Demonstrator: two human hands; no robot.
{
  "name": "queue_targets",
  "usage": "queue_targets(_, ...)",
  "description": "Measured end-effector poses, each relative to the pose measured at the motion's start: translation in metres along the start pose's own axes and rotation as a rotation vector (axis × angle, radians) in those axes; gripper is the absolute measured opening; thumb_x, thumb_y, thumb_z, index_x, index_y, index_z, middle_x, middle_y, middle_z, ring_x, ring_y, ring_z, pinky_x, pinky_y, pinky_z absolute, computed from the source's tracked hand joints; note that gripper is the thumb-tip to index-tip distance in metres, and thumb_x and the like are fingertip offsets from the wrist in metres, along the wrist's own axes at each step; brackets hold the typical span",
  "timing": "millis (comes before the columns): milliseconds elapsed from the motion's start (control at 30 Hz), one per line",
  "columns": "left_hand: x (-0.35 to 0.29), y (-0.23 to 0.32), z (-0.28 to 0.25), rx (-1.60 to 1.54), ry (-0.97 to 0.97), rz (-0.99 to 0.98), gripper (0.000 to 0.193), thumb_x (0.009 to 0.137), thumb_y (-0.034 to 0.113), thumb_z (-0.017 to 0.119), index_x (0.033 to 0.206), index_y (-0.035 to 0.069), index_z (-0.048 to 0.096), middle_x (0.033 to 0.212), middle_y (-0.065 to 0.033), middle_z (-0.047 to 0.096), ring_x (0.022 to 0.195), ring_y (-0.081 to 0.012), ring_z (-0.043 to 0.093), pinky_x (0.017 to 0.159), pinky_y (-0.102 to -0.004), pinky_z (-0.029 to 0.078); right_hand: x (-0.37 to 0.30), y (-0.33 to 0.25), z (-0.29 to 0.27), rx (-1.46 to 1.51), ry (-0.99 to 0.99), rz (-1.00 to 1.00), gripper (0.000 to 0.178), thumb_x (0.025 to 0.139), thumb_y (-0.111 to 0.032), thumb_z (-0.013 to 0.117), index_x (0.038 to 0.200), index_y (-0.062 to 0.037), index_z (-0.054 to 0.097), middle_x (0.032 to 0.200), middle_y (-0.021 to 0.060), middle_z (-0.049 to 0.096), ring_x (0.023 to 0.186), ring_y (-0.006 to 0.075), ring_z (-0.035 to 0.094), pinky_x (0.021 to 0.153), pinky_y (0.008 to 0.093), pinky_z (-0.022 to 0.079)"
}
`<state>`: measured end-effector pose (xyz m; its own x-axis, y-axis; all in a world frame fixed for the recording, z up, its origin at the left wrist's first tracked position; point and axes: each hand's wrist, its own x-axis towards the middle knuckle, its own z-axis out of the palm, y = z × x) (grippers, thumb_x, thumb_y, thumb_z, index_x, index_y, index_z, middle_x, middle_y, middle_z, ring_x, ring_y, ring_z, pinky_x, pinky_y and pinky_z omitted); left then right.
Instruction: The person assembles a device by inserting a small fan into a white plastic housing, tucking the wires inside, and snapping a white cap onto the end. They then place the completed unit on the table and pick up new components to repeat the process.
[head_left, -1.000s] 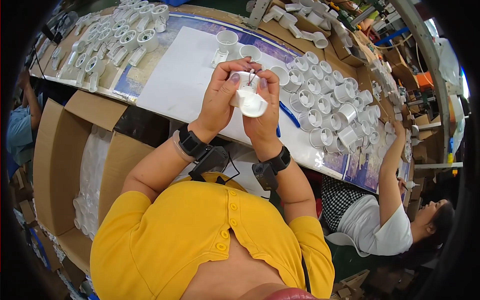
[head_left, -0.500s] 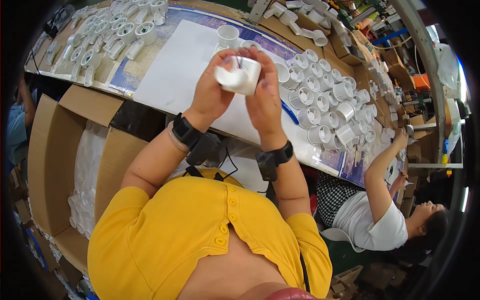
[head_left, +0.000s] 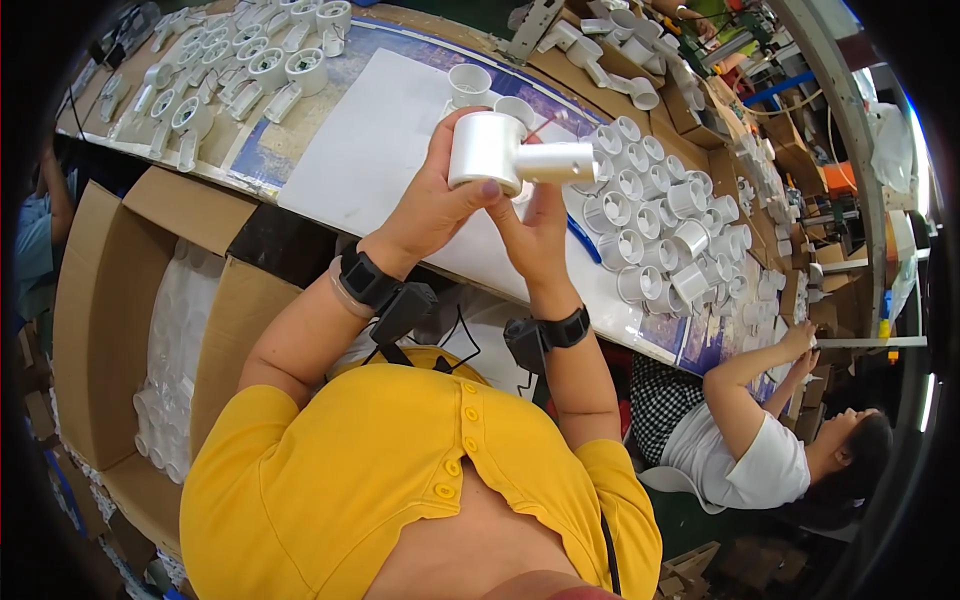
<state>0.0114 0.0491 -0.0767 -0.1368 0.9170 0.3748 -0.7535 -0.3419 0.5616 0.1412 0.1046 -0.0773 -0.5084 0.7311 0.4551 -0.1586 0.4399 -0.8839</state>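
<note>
White fitting [head_left: 485, 152] flipped, side arm [head_left: 556, 163] now pointing right; reads as mid-reorienting. Fingers of left hand [head_left: 428, 203] grasp it; right hand's [head_left: 535, 240] half hidden, grip unclear.

One head-worn fisheye, the left of a pair, looks steeply down from the near side of the table [head_left: 255, 152], facing across it. It sits close above the wearer's yellow top [head_left: 360, 450]; the left hand [head_left: 430, 205] and right hand [head_left: 537, 242] appear farther off, over the table. Straight edges bow toward the rim.
</note>
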Motion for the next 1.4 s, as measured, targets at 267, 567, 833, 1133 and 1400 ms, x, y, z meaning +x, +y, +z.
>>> queue_targets(267,-0.001,0.014,-0.01,1.162,0.106,0.225,0.08,0.071,0.018,0.083,0.131,0.008,0.032,0.125,-0.0097,0.048,0.115,-0.0233,0.051,0.095,-0.0356,0.047,0.008,-0.018,-0.033,-0.089,0.038,-0.182,0.073,0.085,-0.026,0.065,0.143,-0.0011,0.03,0.143,0.0133,0.04,0.132,0.0272,0.039,0.111,0.041,0.026)
queue_targets(567,0.0,0.01,0.022,0.957,0.122,0.228,0.076,0.071,0.011,0.078,0.131,0.005,0.033,0.132,-0.0122,0.044,0.116,-0.0264,0.051,0.097,-0.0349,0.044,0.007,-0.028,-0.003,-0.203,-0.143,-0.076,0.069,0.082,-0.025,0.068,0.14,-0.0051,0.036,0.133,0.0136,0.047,0.123,0.0247,0.046,0.104,0.0359,0.035)
queue_targets(833,-0.003,0.007,0.024,0.337,0.076,0.218,0.038,0.092,0.022,0.05,0.123,0.0,0.042,0.132,-0.0159,0.047,0.113,-0.0246,0.054,0.098,-0.0348,0.043,-0.008,-0.026,0.018,0.448,0.017,0.054,0.068,0.088,-0.025,0.059,0.143,-0.0052,0.026,0.135,0.0135,0.04,0.124,0.0234,0.041,0.104,0.035,0.034)
queue_targets(1133,-0.003,0.0,0.019,0.485,0.284,0.319,0.037,0.102,0.025,0.03,0.1,-0.001,0.057,0.108,-0.0151,0.062,0.098,-0.0214,0.06,0.087,-0.0316,0.048,-0.016,-0.024,0.041,0.193,0.018,-0.044,0.063,0.091,-0.024,0.05,0.144,-0.0038,0.021,0.14,0.0155,0.032,0.128,0.0239,0.035,0.107,0.0365,0.03)
queue_targets(1400,0.011,0.015,0.018,0.998,0.113,0.506,0.047,0.101,0.039,0.031,0.107,0.0,0.057,0.109,-0.0141,0.062,0.106,-0.0285,0.059,0.098,-0.0403,0.043,0.0,-0.026,0.015,-0.024,-0.041,-0.044,0.067,0.089,-0.022,0.059,0.144,-0.0035,0.024,0.132,0.0149,0.045,0.119,0.0239,0.047,0.102,0.0356,0.037)
